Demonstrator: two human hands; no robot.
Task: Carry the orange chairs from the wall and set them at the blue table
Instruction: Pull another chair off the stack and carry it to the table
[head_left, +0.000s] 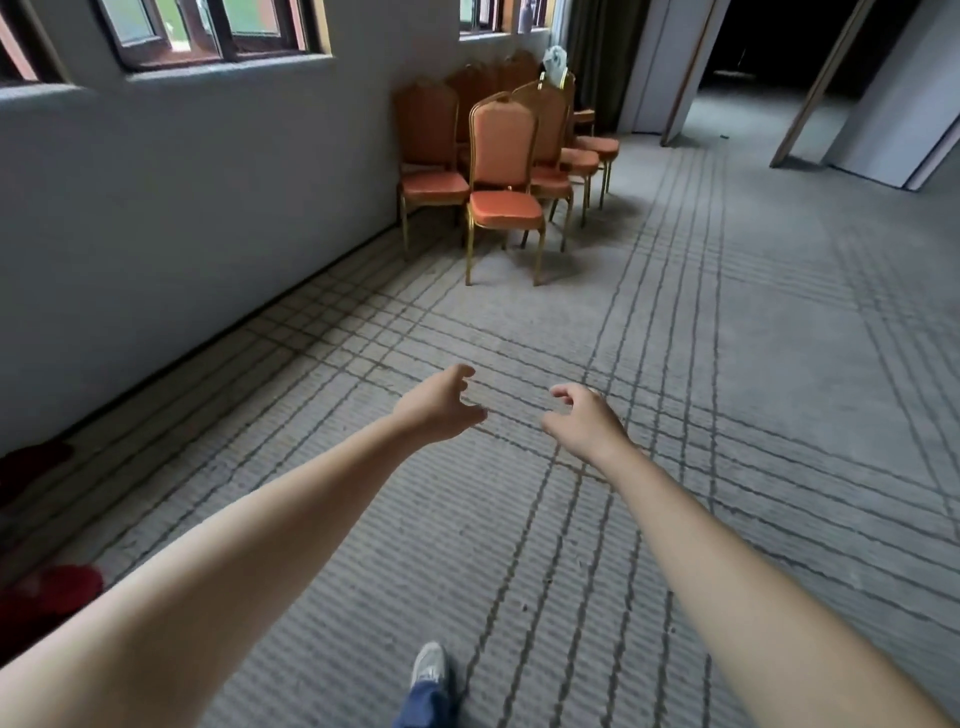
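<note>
Both arms are stretched out ahead over the grey carpet (753, 322), bare to the elbow and beyond. The left hand (439, 408) is empty, fingers loosely curled with thumb and forefinger apart — nothing in its grasp. The right hand (584, 421) mirrors it just beside, palm turned inward, fingers hooked and spread, also holding nothing. The two hands are near each other but not touching.

Up ahead, well apart from the hands, the orange chairs (506, 156) stand clustered by the grey wall (208, 208), gold-coloured frames and padded seats catching the light. The nearest chair (504, 208) stands out in front of the group, all four legs on the carpet, seat facing the camera. Another chair (431, 182) sits behind and to its left, closer to the wall, and more line up to the right, their seats one behind another. Something pale — I cannot tell what — hangs over the back of one of the far chairs.

Windows (208, 31) with dark frames run along the top of the wall. Down at the bottom edge, one pale shoe (430, 665) and a blue trouser cuff show on the carpet. Red fabric (47, 592) lies at the left edge by the wall
</note>
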